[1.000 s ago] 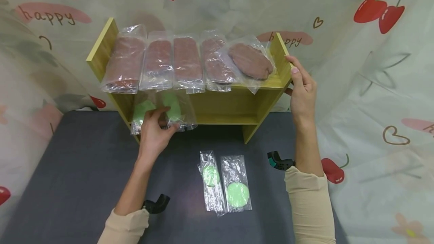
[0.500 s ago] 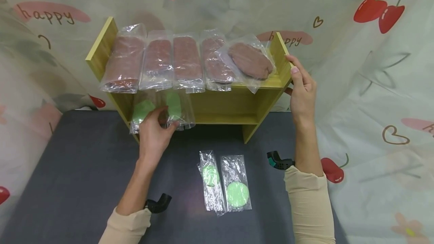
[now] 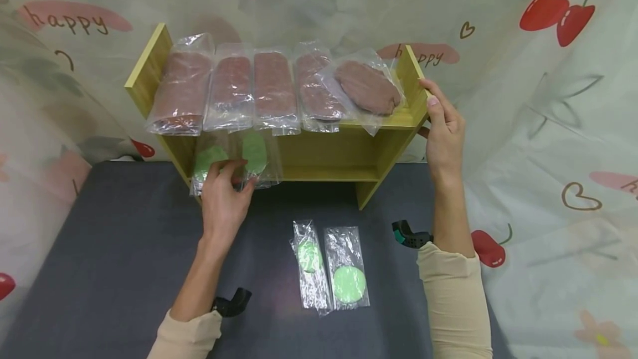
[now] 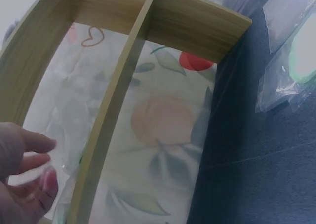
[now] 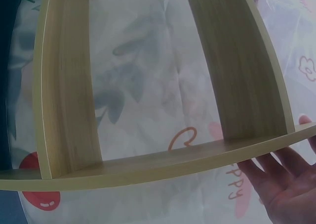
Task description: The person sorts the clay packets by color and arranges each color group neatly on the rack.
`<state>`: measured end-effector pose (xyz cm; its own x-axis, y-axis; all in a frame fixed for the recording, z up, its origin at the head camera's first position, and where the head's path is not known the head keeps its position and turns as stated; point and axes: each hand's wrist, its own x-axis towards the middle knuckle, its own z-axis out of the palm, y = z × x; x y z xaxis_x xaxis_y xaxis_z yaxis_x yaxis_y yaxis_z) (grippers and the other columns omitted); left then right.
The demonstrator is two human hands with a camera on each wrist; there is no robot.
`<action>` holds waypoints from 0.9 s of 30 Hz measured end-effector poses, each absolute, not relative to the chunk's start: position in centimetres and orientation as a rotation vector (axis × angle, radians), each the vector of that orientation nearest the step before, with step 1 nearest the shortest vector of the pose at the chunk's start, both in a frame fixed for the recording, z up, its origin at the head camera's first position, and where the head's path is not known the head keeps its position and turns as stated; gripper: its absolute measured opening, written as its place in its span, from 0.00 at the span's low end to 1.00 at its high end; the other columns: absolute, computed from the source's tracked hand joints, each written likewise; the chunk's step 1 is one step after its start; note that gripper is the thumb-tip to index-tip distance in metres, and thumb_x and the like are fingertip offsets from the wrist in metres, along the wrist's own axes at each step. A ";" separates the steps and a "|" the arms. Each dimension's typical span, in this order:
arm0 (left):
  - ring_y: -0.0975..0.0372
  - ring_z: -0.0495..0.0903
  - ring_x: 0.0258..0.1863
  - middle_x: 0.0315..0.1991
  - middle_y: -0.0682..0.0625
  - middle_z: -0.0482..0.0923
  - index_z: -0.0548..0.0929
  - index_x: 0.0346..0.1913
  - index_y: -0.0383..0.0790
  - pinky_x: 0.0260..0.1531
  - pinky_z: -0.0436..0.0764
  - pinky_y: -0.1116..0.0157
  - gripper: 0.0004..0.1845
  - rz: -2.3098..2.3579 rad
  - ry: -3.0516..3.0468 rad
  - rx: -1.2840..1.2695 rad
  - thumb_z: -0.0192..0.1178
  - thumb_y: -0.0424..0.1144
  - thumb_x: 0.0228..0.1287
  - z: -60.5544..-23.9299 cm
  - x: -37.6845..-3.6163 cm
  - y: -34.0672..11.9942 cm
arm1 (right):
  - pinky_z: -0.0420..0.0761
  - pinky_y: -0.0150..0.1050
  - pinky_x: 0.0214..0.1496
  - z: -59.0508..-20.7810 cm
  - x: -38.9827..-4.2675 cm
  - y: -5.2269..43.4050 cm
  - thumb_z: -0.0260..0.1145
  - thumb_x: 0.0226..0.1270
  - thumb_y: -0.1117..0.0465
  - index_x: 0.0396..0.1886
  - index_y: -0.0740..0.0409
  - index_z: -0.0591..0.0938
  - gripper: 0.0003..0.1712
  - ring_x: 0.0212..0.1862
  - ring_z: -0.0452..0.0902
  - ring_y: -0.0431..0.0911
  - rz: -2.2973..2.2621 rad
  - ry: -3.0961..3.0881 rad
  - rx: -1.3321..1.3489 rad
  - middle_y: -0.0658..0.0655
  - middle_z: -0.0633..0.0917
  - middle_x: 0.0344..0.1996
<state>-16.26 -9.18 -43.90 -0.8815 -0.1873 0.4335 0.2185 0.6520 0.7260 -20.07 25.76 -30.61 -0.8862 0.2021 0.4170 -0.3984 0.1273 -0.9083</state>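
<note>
A yellowish wooden shelf (image 3: 329,174) stands against the backdrop. My left hand (image 3: 223,195) is in front of its middle level, thumb and fingertips apart and slightly curved. They are beside a clear bag with a green oval piece (image 3: 255,151); the left wrist view shows nothing pinched between them. Left of it, another bag with a green piece (image 3: 208,160) is partly hidden by the hand. My right hand (image 3: 443,134) grips the shelf's right side panel (image 5: 187,167), thumb on one face and fingers on the other.
Several clear bags of brown pieces (image 3: 275,87) line the top level, the rightmost bag (image 3: 368,88) lying askew. On the dark table (image 3: 124,259) in front lie bags with light green discs (image 3: 349,284), the left ones (image 3: 310,259) overlapping. A patterned cloth (image 3: 538,126) hangs behind.
The right green bag on the middle level has shifted slightly left, towards its neighbour. My left fingertips have drawn back a little from it. My right hand keeps its place on the panel.
</note>
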 end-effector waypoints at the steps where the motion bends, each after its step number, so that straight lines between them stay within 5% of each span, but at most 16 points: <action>1: 0.53 0.81 0.33 0.50 0.40 0.78 0.86 0.51 0.38 0.34 0.78 0.53 0.19 -1.148 -2.373 -0.038 0.73 0.35 0.56 -44.0 -16.1 -9.2 | 0.82 0.35 0.41 -30.6 -20.1 25.8 0.54 0.79 0.53 0.63 0.48 0.81 0.19 0.51 0.78 0.51 1.811 -1.968 0.190 0.52 0.77 0.64; 12: 0.62 0.81 0.28 0.42 0.44 0.82 0.86 0.50 0.37 0.26 0.73 0.78 0.14 -1.271 -2.195 -0.165 0.68 0.31 0.61 -45.4 -13.9 -9.3 | 0.82 0.36 0.41 -30.5 -20.2 25.7 0.55 0.78 0.53 0.63 0.48 0.81 0.20 0.51 0.77 0.51 1.835 -1.957 0.208 0.52 0.76 0.65; 27: 0.65 0.81 0.30 0.41 0.50 0.83 0.85 0.52 0.39 0.29 0.80 0.73 0.15 -1.445 -2.223 -0.169 0.69 0.31 0.61 -49.3 -10.0 -8.5 | 0.83 0.35 0.39 -30.5 -20.0 25.7 0.54 0.79 0.54 0.62 0.48 0.82 0.19 0.47 0.79 0.49 1.833 -1.957 0.195 0.53 0.77 0.63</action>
<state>-10.01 -8.47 -49.27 -0.8771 -0.1529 0.4554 0.3541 0.4349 0.8279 -19.97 25.73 -30.50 -0.8889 0.1984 0.4129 -0.3991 0.1073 -0.9106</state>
